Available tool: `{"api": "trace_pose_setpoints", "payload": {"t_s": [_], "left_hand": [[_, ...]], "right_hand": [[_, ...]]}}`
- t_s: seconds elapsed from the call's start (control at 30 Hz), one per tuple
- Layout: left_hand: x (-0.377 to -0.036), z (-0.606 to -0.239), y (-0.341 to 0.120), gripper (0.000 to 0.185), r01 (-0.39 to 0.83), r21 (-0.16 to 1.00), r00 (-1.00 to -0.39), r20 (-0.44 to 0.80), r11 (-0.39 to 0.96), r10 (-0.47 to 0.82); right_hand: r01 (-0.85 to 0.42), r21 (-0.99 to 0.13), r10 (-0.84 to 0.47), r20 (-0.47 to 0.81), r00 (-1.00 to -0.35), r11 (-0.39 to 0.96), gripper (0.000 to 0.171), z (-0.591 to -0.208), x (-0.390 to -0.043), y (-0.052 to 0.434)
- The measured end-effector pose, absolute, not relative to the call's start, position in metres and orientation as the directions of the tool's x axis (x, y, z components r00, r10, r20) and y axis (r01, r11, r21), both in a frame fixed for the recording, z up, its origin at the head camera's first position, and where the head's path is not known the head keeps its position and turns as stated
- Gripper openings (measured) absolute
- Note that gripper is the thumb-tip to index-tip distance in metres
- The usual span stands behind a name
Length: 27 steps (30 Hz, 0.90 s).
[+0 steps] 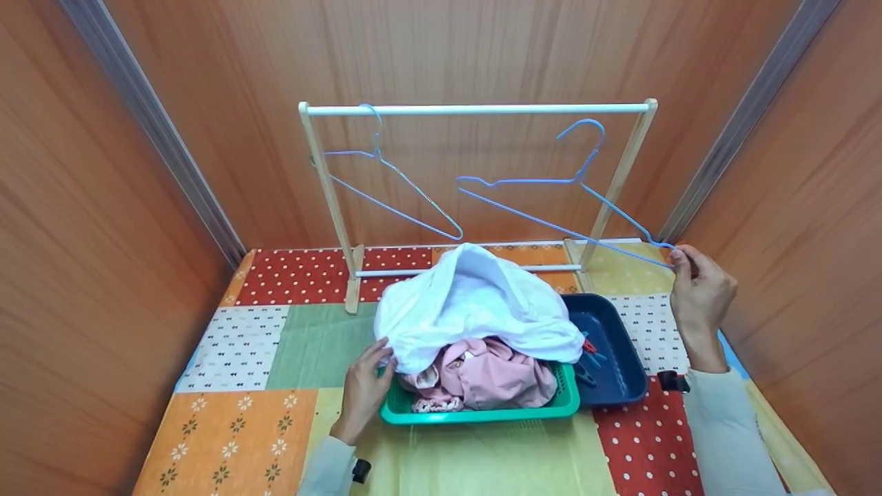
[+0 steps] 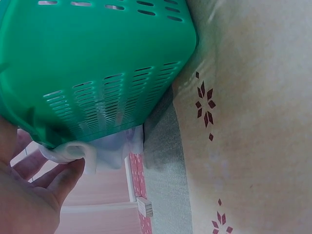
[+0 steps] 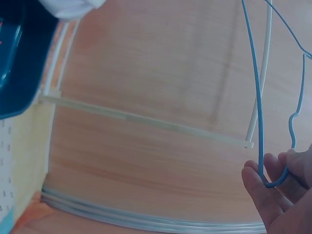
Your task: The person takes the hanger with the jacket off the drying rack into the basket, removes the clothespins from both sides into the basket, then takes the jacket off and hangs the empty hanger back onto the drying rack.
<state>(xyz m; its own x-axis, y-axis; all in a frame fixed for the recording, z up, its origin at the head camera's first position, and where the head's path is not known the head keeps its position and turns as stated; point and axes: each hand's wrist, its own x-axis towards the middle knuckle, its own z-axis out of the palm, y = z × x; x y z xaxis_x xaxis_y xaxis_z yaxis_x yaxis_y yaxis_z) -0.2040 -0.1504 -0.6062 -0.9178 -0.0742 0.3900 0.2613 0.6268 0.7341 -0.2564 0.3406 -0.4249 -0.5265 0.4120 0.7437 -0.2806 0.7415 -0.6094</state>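
Blue wire hanger (image 1: 551,200) is pinched at its lower right corner by the right hand (image 1: 699,293), fingers curled round the wire, above the tablecloth's (image 1: 482,461) far right edge, off the white rail (image 1: 475,109). White cloth (image 1: 475,306) is gripped at its hem by the left hand (image 1: 365,393), at the green basket's (image 1: 482,413) left rim. A dark blue tray (image 1: 620,351) is set just right of the basket.

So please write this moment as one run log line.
left hand: grips white cloth | right hand: pinches blue hanger corner, hook off rail
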Motion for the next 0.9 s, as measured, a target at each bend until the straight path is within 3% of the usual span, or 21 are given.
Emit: {"api": "trace_pose_setpoints", "payload": {"t_s": [0.4, 0.9], "left_hand": [[-0.204, -0.604, -0.149, 0.023, 0.253, 0.729, -0.923, 0.378, 0.637, -0.066], [-0.203, -0.604, -0.151, 0.022, 0.256, 0.724, -0.921, 0.384, 0.641, -0.067]], "right_hand": [[-0.304, -0.580, 0.391, 0.772, -0.501, 0.756, 0.024, -0.419, -0.281, 0.327], [-0.278, -0.585, 0.382, 0.752, -0.537, 0.762, 0.028, -0.411, -0.306, 0.311]]}}
